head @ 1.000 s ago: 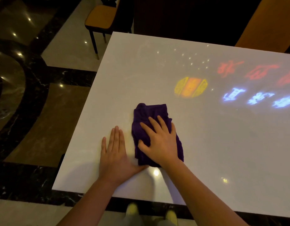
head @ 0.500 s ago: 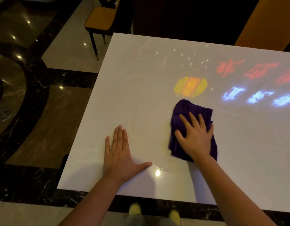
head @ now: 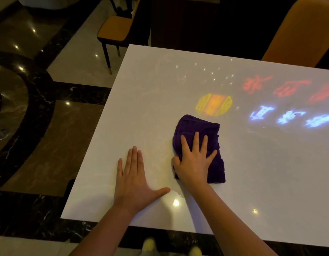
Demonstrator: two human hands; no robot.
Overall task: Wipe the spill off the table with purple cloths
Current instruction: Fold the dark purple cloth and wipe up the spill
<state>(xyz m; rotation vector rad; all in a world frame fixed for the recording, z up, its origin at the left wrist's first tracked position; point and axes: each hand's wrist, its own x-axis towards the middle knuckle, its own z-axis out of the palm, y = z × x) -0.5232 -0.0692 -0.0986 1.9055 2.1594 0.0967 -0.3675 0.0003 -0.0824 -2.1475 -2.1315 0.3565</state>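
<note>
I have my right hand pressed flat on the purple cloth, fingers spread and palm down, the thumb hooked round the cloth's left edge; it pins the cloth rather than gripping it in a closed fist. The cloth lies on the white table, bunched into a rough rectangle whose long axis runs away from me, and its far end sits just short of the orange-yellow light patch projected on the tabletop.

My left hand lies open and empty, flat on the table to the left of the cloth, near it but not touching, and it looks to be only steadying me.

What the next stroke turns on: a faint yellowish wet sheen shows on the table immediately left of the cloth, between it and my left hand, and a small glistening bead sits nearer me than the cloth, by the left thumb tip. So the remaining spill, as I judge it, lies left of and nearer than the cloth, and the right hand already on the cloth is the one to drag it that way. The dim light makes the wet area's edges hard to trace.
</note>
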